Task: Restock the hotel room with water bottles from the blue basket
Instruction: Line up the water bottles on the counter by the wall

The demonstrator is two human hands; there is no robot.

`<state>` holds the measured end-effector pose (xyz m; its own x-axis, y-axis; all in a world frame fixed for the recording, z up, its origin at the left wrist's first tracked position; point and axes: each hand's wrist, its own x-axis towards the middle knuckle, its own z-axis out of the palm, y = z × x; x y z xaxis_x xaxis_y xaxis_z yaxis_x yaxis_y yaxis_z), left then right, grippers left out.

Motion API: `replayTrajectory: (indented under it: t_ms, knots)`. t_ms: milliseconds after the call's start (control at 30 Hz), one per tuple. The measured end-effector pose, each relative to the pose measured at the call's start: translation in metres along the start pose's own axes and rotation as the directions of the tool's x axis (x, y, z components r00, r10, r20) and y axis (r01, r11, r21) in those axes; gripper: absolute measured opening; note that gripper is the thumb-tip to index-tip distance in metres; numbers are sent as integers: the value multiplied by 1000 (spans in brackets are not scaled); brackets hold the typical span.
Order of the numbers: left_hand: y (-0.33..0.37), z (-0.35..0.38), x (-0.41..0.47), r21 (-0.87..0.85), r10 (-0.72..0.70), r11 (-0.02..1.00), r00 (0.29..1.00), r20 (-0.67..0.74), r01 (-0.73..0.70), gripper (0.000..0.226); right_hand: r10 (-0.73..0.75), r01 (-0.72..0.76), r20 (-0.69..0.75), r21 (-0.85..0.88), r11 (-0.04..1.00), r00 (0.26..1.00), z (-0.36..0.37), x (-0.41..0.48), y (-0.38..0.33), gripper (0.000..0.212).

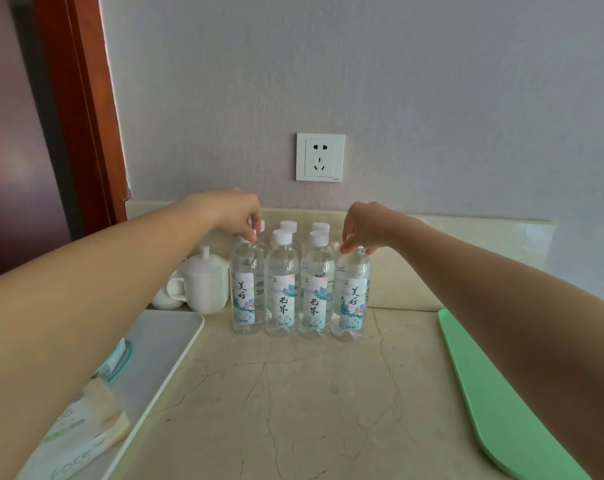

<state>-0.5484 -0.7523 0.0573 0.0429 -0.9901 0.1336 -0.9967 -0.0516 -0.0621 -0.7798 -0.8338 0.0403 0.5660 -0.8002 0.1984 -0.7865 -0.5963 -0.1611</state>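
While my left grip (236,216) pinches the top of the leftmost bottle (246,289) and my right grip (362,228) that of the rightmost bottle (351,292), both upright in the front row on the bench (328,393), I judge placing is nearly done; next, release without tipping.

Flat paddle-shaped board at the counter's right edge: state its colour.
The flat paddle-shaped board is plain mint green, no pattern; the head view shows it best.
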Motion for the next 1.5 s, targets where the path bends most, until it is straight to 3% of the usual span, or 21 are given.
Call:
replayTrajectory:
  t_ms: [500,633,733,800,1000,1300,1500]
  knots:
    - [-2,-3,-2,-41,-14,999,999,37,16,24,-22,22,13,-18,1000,1000,1,2,0,31]
    - [1,-4,-2,3,12,1000,993,116,-13,52,-40,44,51,-64,997,998,0,3,-5,40]
    - [11,-2,1,-129,69,990,994,87,-58,67,-73,76,76,-40,996,994,3,6,-13,56]
    - [19,0,3,-177,101,979,995,15,-97,58,-104,105,29,-29,994,994,7,7,-17,56]
    - [29,9,11,-12,127,992,987,-96,-128,34,-124,122,-41,-43,992,991,12,10,-20,42]
    - [30,9,14,17,151,988,984,-90,-151,33,-152,152,-46,-20,988,987,14,10,-20,44]
    - [35,7,9,30,134,991,991,-5,-134,45,-126,125,-48,-14,992,991,14,9,-22,44]
